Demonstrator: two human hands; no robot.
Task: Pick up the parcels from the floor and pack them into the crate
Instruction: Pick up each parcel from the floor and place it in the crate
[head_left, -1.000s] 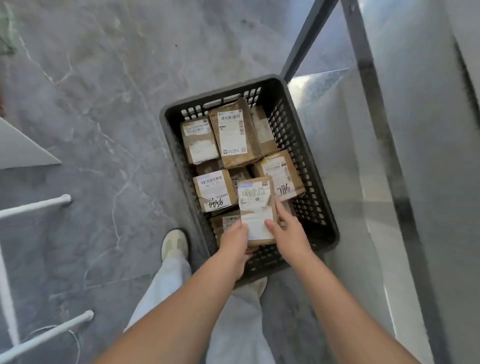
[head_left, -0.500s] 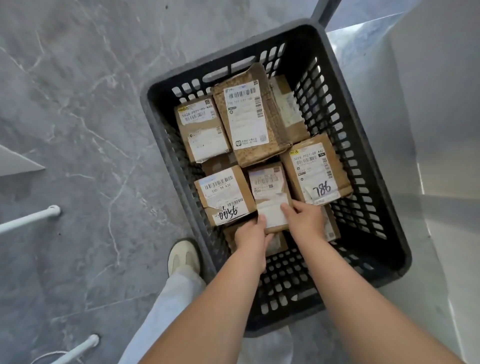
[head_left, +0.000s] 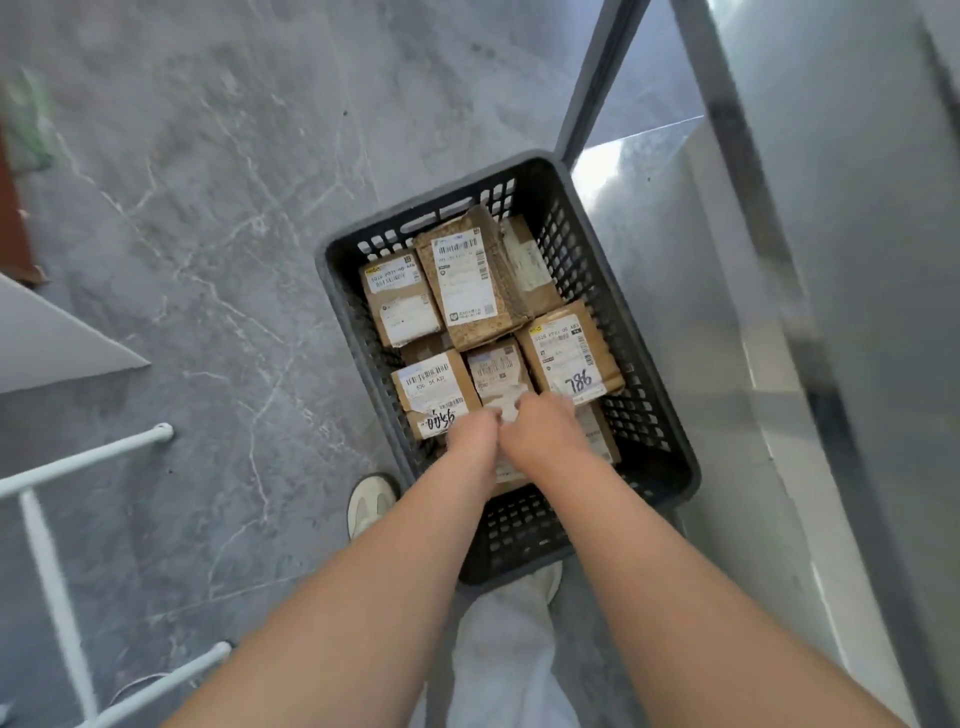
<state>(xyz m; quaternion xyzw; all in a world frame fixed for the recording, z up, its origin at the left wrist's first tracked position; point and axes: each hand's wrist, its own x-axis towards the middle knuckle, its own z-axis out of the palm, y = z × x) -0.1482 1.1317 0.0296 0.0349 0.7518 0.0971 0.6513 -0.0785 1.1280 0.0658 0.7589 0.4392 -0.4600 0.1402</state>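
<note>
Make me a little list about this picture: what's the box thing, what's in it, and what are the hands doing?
container: black plastic crate on grey floor
contents: brown cardboard parcels with white labels, packed close
marked parcel: 786 parcel, right side
left hand: on the middle parcel
right hand: on the same parcel
grip: cannot tell, blurred
</note>
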